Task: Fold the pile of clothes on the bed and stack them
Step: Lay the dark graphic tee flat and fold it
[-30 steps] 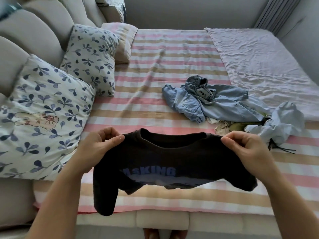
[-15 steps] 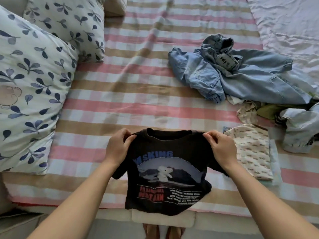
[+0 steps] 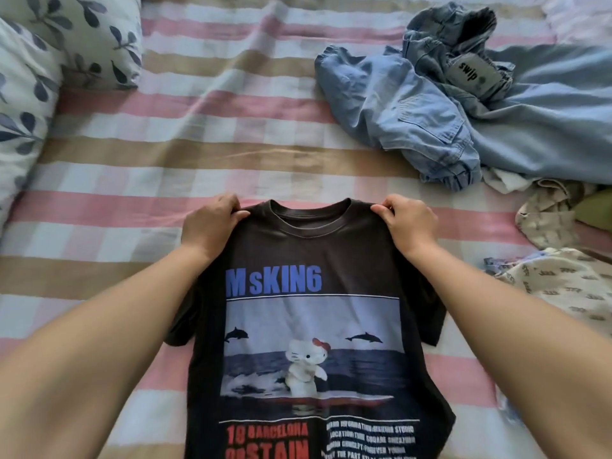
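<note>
Shirt: the dark T-shirt (image 3: 311,253) is spread out on the striped bed (image 3: 159,150), picture side up, with its neck hole pointing away from the person.
Left hand: the left hand (image 3: 212,223) holds the shirt's shoulder, just beside the neck hole.
Left fingers: the fingers (image 3: 228,201) curl over the top edge of the shoulder. The thumb lies on the front, so the cloth is pinched between them.
Right hand: the right hand (image 3: 409,223) holds the other shoulder the same way.
Right fingers: these fingers (image 3: 388,203) are bent tight over the shirt's top edge.
Neck hole: it sits right between the two hands.
Sleeves: one short sleeve pokes out under each arm.
Jeans: the blue jeans (image 3: 414,117) lie crumpled farther up the bed on the right, well apart from the shirt.
Printed cloth: a pale printed cloth (image 3: 563,286) lies near the right arm.
Pillow: a leafy pillow (image 3: 29,77) sits at the left side.
</note>
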A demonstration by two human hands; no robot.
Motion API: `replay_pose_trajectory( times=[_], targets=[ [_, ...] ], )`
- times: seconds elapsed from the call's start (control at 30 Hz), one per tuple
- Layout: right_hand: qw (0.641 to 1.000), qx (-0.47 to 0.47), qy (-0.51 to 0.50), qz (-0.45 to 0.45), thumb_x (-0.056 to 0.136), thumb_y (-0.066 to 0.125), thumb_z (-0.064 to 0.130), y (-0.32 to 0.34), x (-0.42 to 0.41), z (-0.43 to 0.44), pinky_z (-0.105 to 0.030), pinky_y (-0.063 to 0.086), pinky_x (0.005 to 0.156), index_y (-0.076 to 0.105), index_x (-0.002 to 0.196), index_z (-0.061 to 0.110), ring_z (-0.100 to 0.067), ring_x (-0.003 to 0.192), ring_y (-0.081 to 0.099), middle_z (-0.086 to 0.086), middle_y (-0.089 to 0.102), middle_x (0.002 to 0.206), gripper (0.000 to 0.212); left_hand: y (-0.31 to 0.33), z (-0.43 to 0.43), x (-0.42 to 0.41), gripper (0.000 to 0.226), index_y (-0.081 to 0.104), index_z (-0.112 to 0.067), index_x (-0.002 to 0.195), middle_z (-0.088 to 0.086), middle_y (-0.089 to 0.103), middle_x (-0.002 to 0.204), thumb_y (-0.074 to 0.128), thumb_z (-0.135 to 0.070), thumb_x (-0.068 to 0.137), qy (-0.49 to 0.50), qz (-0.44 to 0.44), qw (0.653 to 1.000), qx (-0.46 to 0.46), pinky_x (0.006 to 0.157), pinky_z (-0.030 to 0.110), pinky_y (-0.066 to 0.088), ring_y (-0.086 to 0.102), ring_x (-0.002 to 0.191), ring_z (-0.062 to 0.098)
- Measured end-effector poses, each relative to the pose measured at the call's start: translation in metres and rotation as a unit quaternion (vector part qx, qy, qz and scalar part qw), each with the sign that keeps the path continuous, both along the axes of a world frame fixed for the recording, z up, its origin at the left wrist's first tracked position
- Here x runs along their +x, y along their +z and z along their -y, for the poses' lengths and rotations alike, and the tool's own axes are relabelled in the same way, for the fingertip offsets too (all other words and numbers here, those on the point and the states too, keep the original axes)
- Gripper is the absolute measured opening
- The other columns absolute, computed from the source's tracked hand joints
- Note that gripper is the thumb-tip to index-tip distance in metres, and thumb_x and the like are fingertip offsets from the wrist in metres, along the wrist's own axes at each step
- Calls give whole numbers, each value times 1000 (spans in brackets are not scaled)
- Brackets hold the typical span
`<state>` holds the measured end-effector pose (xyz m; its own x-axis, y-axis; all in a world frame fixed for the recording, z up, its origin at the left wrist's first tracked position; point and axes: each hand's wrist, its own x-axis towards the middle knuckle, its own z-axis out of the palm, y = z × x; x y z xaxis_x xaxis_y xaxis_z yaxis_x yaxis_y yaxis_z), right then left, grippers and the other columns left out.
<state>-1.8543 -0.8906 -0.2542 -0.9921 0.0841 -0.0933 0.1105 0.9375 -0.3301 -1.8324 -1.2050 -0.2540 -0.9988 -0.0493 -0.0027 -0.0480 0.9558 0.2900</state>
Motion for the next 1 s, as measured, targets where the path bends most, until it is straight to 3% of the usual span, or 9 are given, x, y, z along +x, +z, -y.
replay_pose_trajectory(
  times=[0.13,0.23,0.33,0.4,0.53,0.67,0.8,0.9,1.0],
  targets=[
    [1000,7,-17,1,92,49,45,-11,-16,3,-32,34,65,66,97,17,-34,95,59,-13,67,99,33,-10,0,-24,29,54,-9,93,14,60,100,51,-38,91,-1,-13,999,-29,62,36,33,58,86,37],
    [998,-43,-32,26,91,52,41,-12,-14,-1,-34,42,69,66,94,16,-33,95,59,-11,68,98,28,-13,-4,-22,31,53,-7,96,14,60,101,54,-37,89,0,1,1000,-23,63,37,35,56,90,35],
    [988,-120,-93,28,89,55,42,-5,11,-25,-34,46,73,63,97,17,-26,91,60,-5,67,96,27,-11,10,3,38,52,-4,106,18,58,106,56,-38,89,57,13,998,16,71,42,40,53,98,36],
    [984,-118,-130,43,87,56,45,1,40,-50,-32,44,72,61,102,18,-23,92,60,-1,67,99,32,-10,27,24,41,52,-2,109,22,58,108,53,-39,90,105,28,993,38,77,45,41,53,100,39],
    [982,-99,-140,82,81,64,44,5,88,-76,-32,45,72,67,102,16,-26,89,61,-5,68,92,36,-13,62,59,35,55,-5,102,24,61,103,49,-39,93,200,68,977,40,80,45,42,55,97,41],
    [962,-180,-189,87,83,67,26,-2,101,-68,-27,38,66,68,94,7,-23,78,58,-11,67,86,22,-15,74,76,28,59,0,93,26,63,98,57,-28,90,298,83,943,126,70,35,36,56,89,39],
    [929,-232,-286,36,90,57,21,-3,94,-61,-28,37,75,63,94,3,-28,92,57,-17,62,100,19,-14,70,78,23,57,-1,85,23,61,88,61,-23,87,327,43,928,175,66,32,32,55,81,35],
    [936,-202,-289,21,88,59,19,-2,95,-54,-35,39,91,57,105,5,-29,101,51,-18,50,115,23,-9,58,76,24,56,-2,98,24,59,105,62,-21,85,318,14,942,108,80,41,40,51,99,39],
    [942,-176,-284,31,86,61,17,-3,102,-48,-35,37,96,50,122,5,-33,110,49,-19,43,126,39,-2,19,72,26,56,-2,106,24,54,110,62,-13,83,183,-41,982,33,89,48,36,46,105,41]
  ],
)
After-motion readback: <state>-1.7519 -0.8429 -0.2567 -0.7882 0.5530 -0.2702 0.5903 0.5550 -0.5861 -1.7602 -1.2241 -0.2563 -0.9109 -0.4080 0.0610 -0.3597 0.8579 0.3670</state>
